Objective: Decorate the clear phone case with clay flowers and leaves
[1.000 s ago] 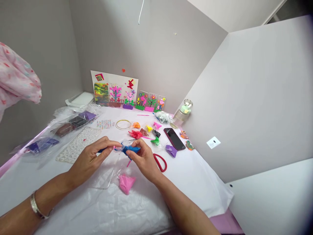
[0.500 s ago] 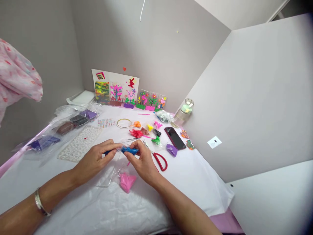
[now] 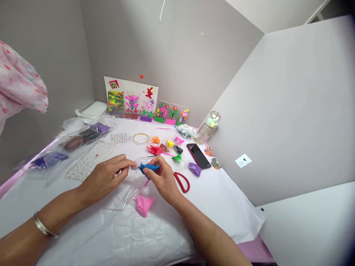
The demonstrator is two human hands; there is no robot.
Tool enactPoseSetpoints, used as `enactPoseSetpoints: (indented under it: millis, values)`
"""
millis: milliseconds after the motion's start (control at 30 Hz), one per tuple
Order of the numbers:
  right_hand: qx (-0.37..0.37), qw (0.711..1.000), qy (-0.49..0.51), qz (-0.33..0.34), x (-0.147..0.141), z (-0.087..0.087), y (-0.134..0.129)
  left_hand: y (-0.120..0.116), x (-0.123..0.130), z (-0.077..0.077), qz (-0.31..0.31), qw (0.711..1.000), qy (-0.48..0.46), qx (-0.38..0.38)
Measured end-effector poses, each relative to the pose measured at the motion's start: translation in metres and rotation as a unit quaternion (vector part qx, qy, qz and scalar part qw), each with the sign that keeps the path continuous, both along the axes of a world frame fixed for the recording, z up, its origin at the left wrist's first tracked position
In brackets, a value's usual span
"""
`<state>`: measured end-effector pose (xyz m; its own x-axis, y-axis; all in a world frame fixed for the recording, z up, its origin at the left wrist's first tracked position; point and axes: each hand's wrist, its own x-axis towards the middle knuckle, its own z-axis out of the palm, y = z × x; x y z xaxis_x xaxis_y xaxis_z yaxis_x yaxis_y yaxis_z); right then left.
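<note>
My right hand (image 3: pixel 163 181) pinches a lump of blue modelling clay (image 3: pixel 149 168) between thumb and fingers. My left hand (image 3: pixel 107 177) is closed, its fingertips holding a clear plastic wrapper (image 3: pixel 138 162) at the clay's left end. Below both hands lies a clear plastic sheet (image 3: pixel 123 197). A bag of pink clay (image 3: pixel 144 205) sits just beneath them. Red-handled scissors (image 3: pixel 181 181) lie by my right hand, their blades hidden behind it.
A white sheet (image 3: pixel 219 210) covers the table. Small clay packets, a black phone (image 3: pixel 198 156) and a glass bottle (image 3: pixel 208 129) stand ahead. Bagged clay (image 3: pixel 83 140) and a textured mat (image 3: pixel 91 160) lie left. Clay-art panels (image 3: pixel 130 98) line the back wall. Pink cloth (image 3: pixel 19 77) hangs far left.
The blue clay has tilted and looks more bunched in my right hand's grip. My left hand has drawn slightly back, and the dark blue tool seen in it earlier no longer shows.
</note>
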<state>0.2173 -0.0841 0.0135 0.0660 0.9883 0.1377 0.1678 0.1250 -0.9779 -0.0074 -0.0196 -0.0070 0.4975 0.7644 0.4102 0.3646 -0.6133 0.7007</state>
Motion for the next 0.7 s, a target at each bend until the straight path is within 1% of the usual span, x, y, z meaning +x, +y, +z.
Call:
enactPoseSetpoints:
  millis: [67,133,200,267,333,433,500,600,700]
  values:
    - [0.006,1.0,-0.013,0.0,0.0,-0.001,-0.001,-0.001,0.001,-0.001,-0.006,0.999,0.001,-0.036]
    - [0.002,1.0,-0.013,0.006,0.0,-0.001,-0.001,-0.003,0.001,0.002,-0.021,0.996,-0.01,-0.087]
    - [-0.012,1.0,0.007,0.019,0.001,-0.001,-0.001,-0.004,0.0,0.006,-0.041,0.99,-0.023,-0.13]
    - [-0.029,0.998,0.043,0.034,0.003,0.0,0.0,-0.005,-0.001,0.01,-0.05,0.987,-0.029,-0.15]
    - [-0.044,0.994,0.088,0.044,0.004,0.001,0.002,-0.005,-0.002,0.012,-0.037,0.989,-0.032,-0.139]
    - [-0.055,0.986,0.151,0.045,0.005,0.002,0.004,-0.005,-0.001,0.011,-0.003,0.995,-0.037,-0.089]
    - [-0.059,0.98,0.186,0.043,0.006,0.002,0.006,-0.005,0.0,0.009,-0.002,0.997,-0.033,-0.07]
    - [-0.08,0.971,0.22,0.044,0.007,0.0,0.008,-0.004,0.001,0.007,-0.008,0.997,-0.015,-0.076]
    - [-0.114,0.964,0.228,0.072,0.009,-0.001,0.009,-0.001,-0.002,0.007,0.003,0.997,-0.006,-0.08]
